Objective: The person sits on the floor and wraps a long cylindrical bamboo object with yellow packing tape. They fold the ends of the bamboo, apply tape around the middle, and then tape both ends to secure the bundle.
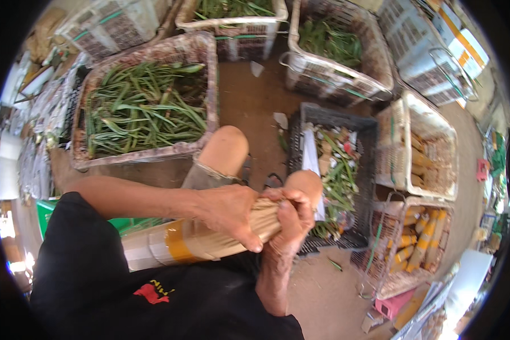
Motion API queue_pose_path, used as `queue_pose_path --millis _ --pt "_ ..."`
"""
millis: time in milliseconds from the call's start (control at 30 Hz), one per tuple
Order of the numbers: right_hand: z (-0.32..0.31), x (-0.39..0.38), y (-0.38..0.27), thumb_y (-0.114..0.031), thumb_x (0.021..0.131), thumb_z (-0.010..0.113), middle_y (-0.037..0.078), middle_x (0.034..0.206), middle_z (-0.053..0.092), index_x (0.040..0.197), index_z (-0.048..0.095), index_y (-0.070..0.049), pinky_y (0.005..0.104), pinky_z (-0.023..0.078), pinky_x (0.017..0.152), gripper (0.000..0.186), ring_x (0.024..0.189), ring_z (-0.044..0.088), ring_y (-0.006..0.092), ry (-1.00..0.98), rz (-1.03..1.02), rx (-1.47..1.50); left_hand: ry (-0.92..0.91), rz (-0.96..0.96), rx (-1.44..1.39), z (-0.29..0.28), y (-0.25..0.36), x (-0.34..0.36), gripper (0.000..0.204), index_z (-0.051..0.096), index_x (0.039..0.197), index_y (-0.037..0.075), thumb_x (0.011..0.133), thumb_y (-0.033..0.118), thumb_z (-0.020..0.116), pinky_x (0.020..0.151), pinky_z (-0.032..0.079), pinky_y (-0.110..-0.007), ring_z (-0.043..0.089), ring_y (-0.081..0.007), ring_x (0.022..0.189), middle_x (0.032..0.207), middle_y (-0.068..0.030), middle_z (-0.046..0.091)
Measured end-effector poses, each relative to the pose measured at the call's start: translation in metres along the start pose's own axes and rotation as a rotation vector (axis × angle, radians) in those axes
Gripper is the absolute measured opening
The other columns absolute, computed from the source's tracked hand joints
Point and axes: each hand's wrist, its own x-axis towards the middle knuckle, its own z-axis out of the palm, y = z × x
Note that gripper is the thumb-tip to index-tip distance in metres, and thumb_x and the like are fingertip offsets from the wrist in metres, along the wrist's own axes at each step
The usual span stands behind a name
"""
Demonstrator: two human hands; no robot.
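A long roll wrapped in brown paper [152,247] lies across my lap, with a band of orange-yellow tape around its middle. My left hand [229,212] is closed over the top of the roll near its right end, thumb pointing down across the paper. There the paper is creased and gathered. My right hand [293,218] grips that gathered end with bent fingers, close beside my left fingertips. What is inside the wrapping is hidden.
A stained crate of long green leaves [147,110] stands ahead on the left. A black crate [362,198] holds leaf scraps and litter. At right, one crate [405,153] holds brown rolls; another crate [379,283] holds taped rolls. More crates line the far side.
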Motion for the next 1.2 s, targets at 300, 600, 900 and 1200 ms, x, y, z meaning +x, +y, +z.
queue_pose_path --millis 300,600,900,1200 --pt "-0.004 0.001 0.000 -0.001 0.098 0.056 0.017 0.097 0.068 0.108 0.062 0.005 0.0369 0.054 0.091 0.013 0.095 0.066 0.0234 -0.139 -0.047 -0.014 -0.366 -0.020 -0.469 -0.004 -0.028 0.016 0.065 0.070 0.113 -0.003 0.069 0.037 0.097 0.084 0.060 -0.036 0.074 -0.0215 0.095 0.104 -0.0136 0.076" --pt "-0.005 -0.008 -0.015 -0.001 0.095 0.056 0.015 0.085 0.063 0.101 0.059 0.002 0.0342 0.049 0.072 0.008 0.081 0.060 0.0219 -0.146 -0.138 -0.120 -0.442 0.080 -0.529 0.017 -0.027 0.022 0.055 0.070 0.113 -0.001 0.075 0.032 0.094 0.082 0.057 -0.035 0.070 -0.0176 0.097 0.104 -0.0103 0.074" --pt "-0.020 -0.012 -0.012 -0.004 0.098 0.051 0.009 0.084 0.055 0.102 0.054 0.004 0.0357 0.057 0.081 0.009 0.079 0.059 0.0176 -0.272 -0.249 -0.098 -0.624 0.138 -0.447 0.013 -0.008 0.030 0.055 0.070 0.116 -0.001 0.078 0.033 0.091 0.082 0.056 -0.034 0.070 -0.0178 0.096 0.104 -0.0096 0.074" --pt "-0.002 -0.026 -0.022 -0.016 0.103 0.067 0.017 0.100 0.065 0.123 0.060 0.006 0.0308 0.057 0.084 0.030 0.091 0.065 0.0229 -0.116 -0.228 -0.250 -0.588 0.216 -0.452 0.029 -0.012 0.040 0.056 0.070 0.116 -0.001 0.078 0.033 0.091 0.082 0.056 -0.034 0.070 -0.0178 0.097 0.104 -0.0096 0.074"
